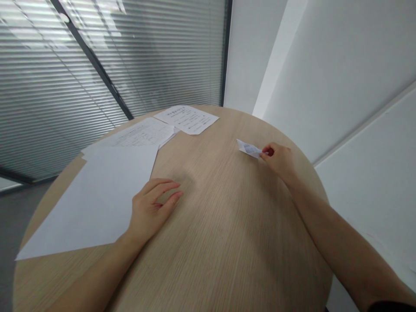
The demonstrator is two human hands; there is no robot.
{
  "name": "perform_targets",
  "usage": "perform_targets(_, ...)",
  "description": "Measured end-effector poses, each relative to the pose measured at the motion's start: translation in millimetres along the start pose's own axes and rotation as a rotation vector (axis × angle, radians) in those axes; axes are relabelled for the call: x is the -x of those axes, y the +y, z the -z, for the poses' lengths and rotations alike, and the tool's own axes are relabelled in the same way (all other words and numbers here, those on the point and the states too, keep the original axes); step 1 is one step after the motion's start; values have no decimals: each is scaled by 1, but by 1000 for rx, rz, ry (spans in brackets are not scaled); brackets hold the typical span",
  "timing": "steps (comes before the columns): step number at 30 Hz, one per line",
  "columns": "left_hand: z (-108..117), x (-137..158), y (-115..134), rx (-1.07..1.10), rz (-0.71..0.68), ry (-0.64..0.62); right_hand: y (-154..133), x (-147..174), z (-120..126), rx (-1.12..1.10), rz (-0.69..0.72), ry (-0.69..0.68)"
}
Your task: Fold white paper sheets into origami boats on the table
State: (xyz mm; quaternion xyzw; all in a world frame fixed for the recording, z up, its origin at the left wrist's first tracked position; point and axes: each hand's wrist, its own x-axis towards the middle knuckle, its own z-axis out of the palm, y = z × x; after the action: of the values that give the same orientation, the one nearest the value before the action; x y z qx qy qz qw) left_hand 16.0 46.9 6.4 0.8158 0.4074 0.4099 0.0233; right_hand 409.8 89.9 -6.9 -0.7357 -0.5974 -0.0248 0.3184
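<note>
A small folded piece of paper (249,148), white with a bluish patch, is pinched by one end in my right hand (276,158). It is at the right far part of the round wooden table, and whether it touches the tabletop I cannot tell. My left hand (154,203) rests at the left middle of the table, thumb and fingers apart, holding nothing. Beside and partly under that hand lies a large blank white sheet (104,199).
Printed sheets (143,132) are stacked beyond the blank sheet, and another printed page (188,118) lies near the far edge of the round table (208,242). Window blinds (169,52) stand behind at left; a white wall (351,78) rises close on the right.
</note>
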Motion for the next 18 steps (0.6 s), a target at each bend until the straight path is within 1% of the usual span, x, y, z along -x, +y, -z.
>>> perform_targets(5,1,-1,1,-4,-33,6,1,0,-2,21,-14,-28)
perform_targets(10,1,-1,2,-12,-21,14,1,1,-4,31,-26,-26)
perform_targets(14,2,0,2,-49,8,20,0,3,-4,17,-19,0)
perform_targets(18,6,-1,3,-69,76,66,-1,3,-4,2,5,21)
